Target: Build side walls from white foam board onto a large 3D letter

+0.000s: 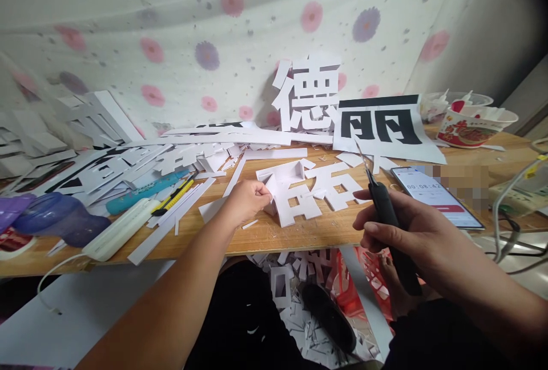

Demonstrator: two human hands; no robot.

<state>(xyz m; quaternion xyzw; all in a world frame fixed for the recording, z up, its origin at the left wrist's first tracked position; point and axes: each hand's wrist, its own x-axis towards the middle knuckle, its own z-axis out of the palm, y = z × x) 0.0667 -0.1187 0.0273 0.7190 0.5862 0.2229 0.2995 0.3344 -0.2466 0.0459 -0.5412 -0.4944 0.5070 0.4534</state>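
With finger and thumb pinched together, my left hand [248, 201] grips the edge of a white board piece [299, 208] on the table. This piece has a square cutout and upright strips along its left and back edges. A flat white cutout [338, 187] with a square opening lies just right of it. My right hand [402, 227] is wrapped around a black-handled tool [387, 216] with a thin metal tip, pointing up and away above the table. The tip is apart from the board pieces. The tool's exact kind is unclear.
A phone [436, 196] showing a timer lies at right, near a paper bowl [475, 124] and cables. A printed character sheet [379, 127] and a standing white character [308, 93] are behind. Left are a yellow utility knife [173, 198], a white power strip [122, 230] and heaped offcuts.
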